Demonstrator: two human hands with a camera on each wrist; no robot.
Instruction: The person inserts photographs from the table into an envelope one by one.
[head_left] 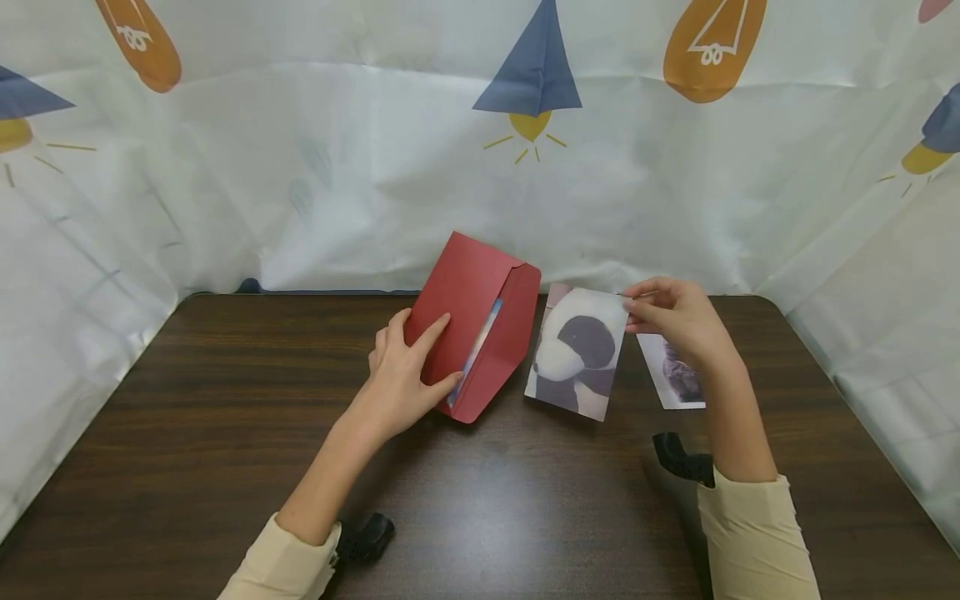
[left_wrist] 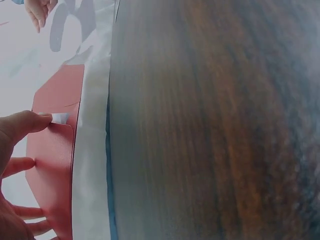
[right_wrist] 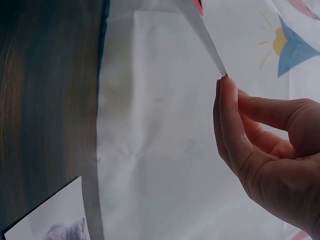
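Pinching a rectangular paper card with a panda print (head_left: 573, 350) by its upper right corner: right hand (head_left: 678, 318), thumb against fingers. Left hand (head_left: 397, 377), fingers spread wide, grips a red paper envelope (head_left: 467, 287), thumb at the opening, where a white-and-blue paper edge (head_left: 478, 347) shows. Panda card held just beside envelope, over dark brown wood-grain counter (head_left: 225, 417). White rectangular card with a grey cat print (head_left: 675, 379) lies on counter near right forearm.

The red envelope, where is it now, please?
In the head view, the red envelope is near the table's far edge, just left of centre, held by the left hand, with the picture card in the right hand just to its right.
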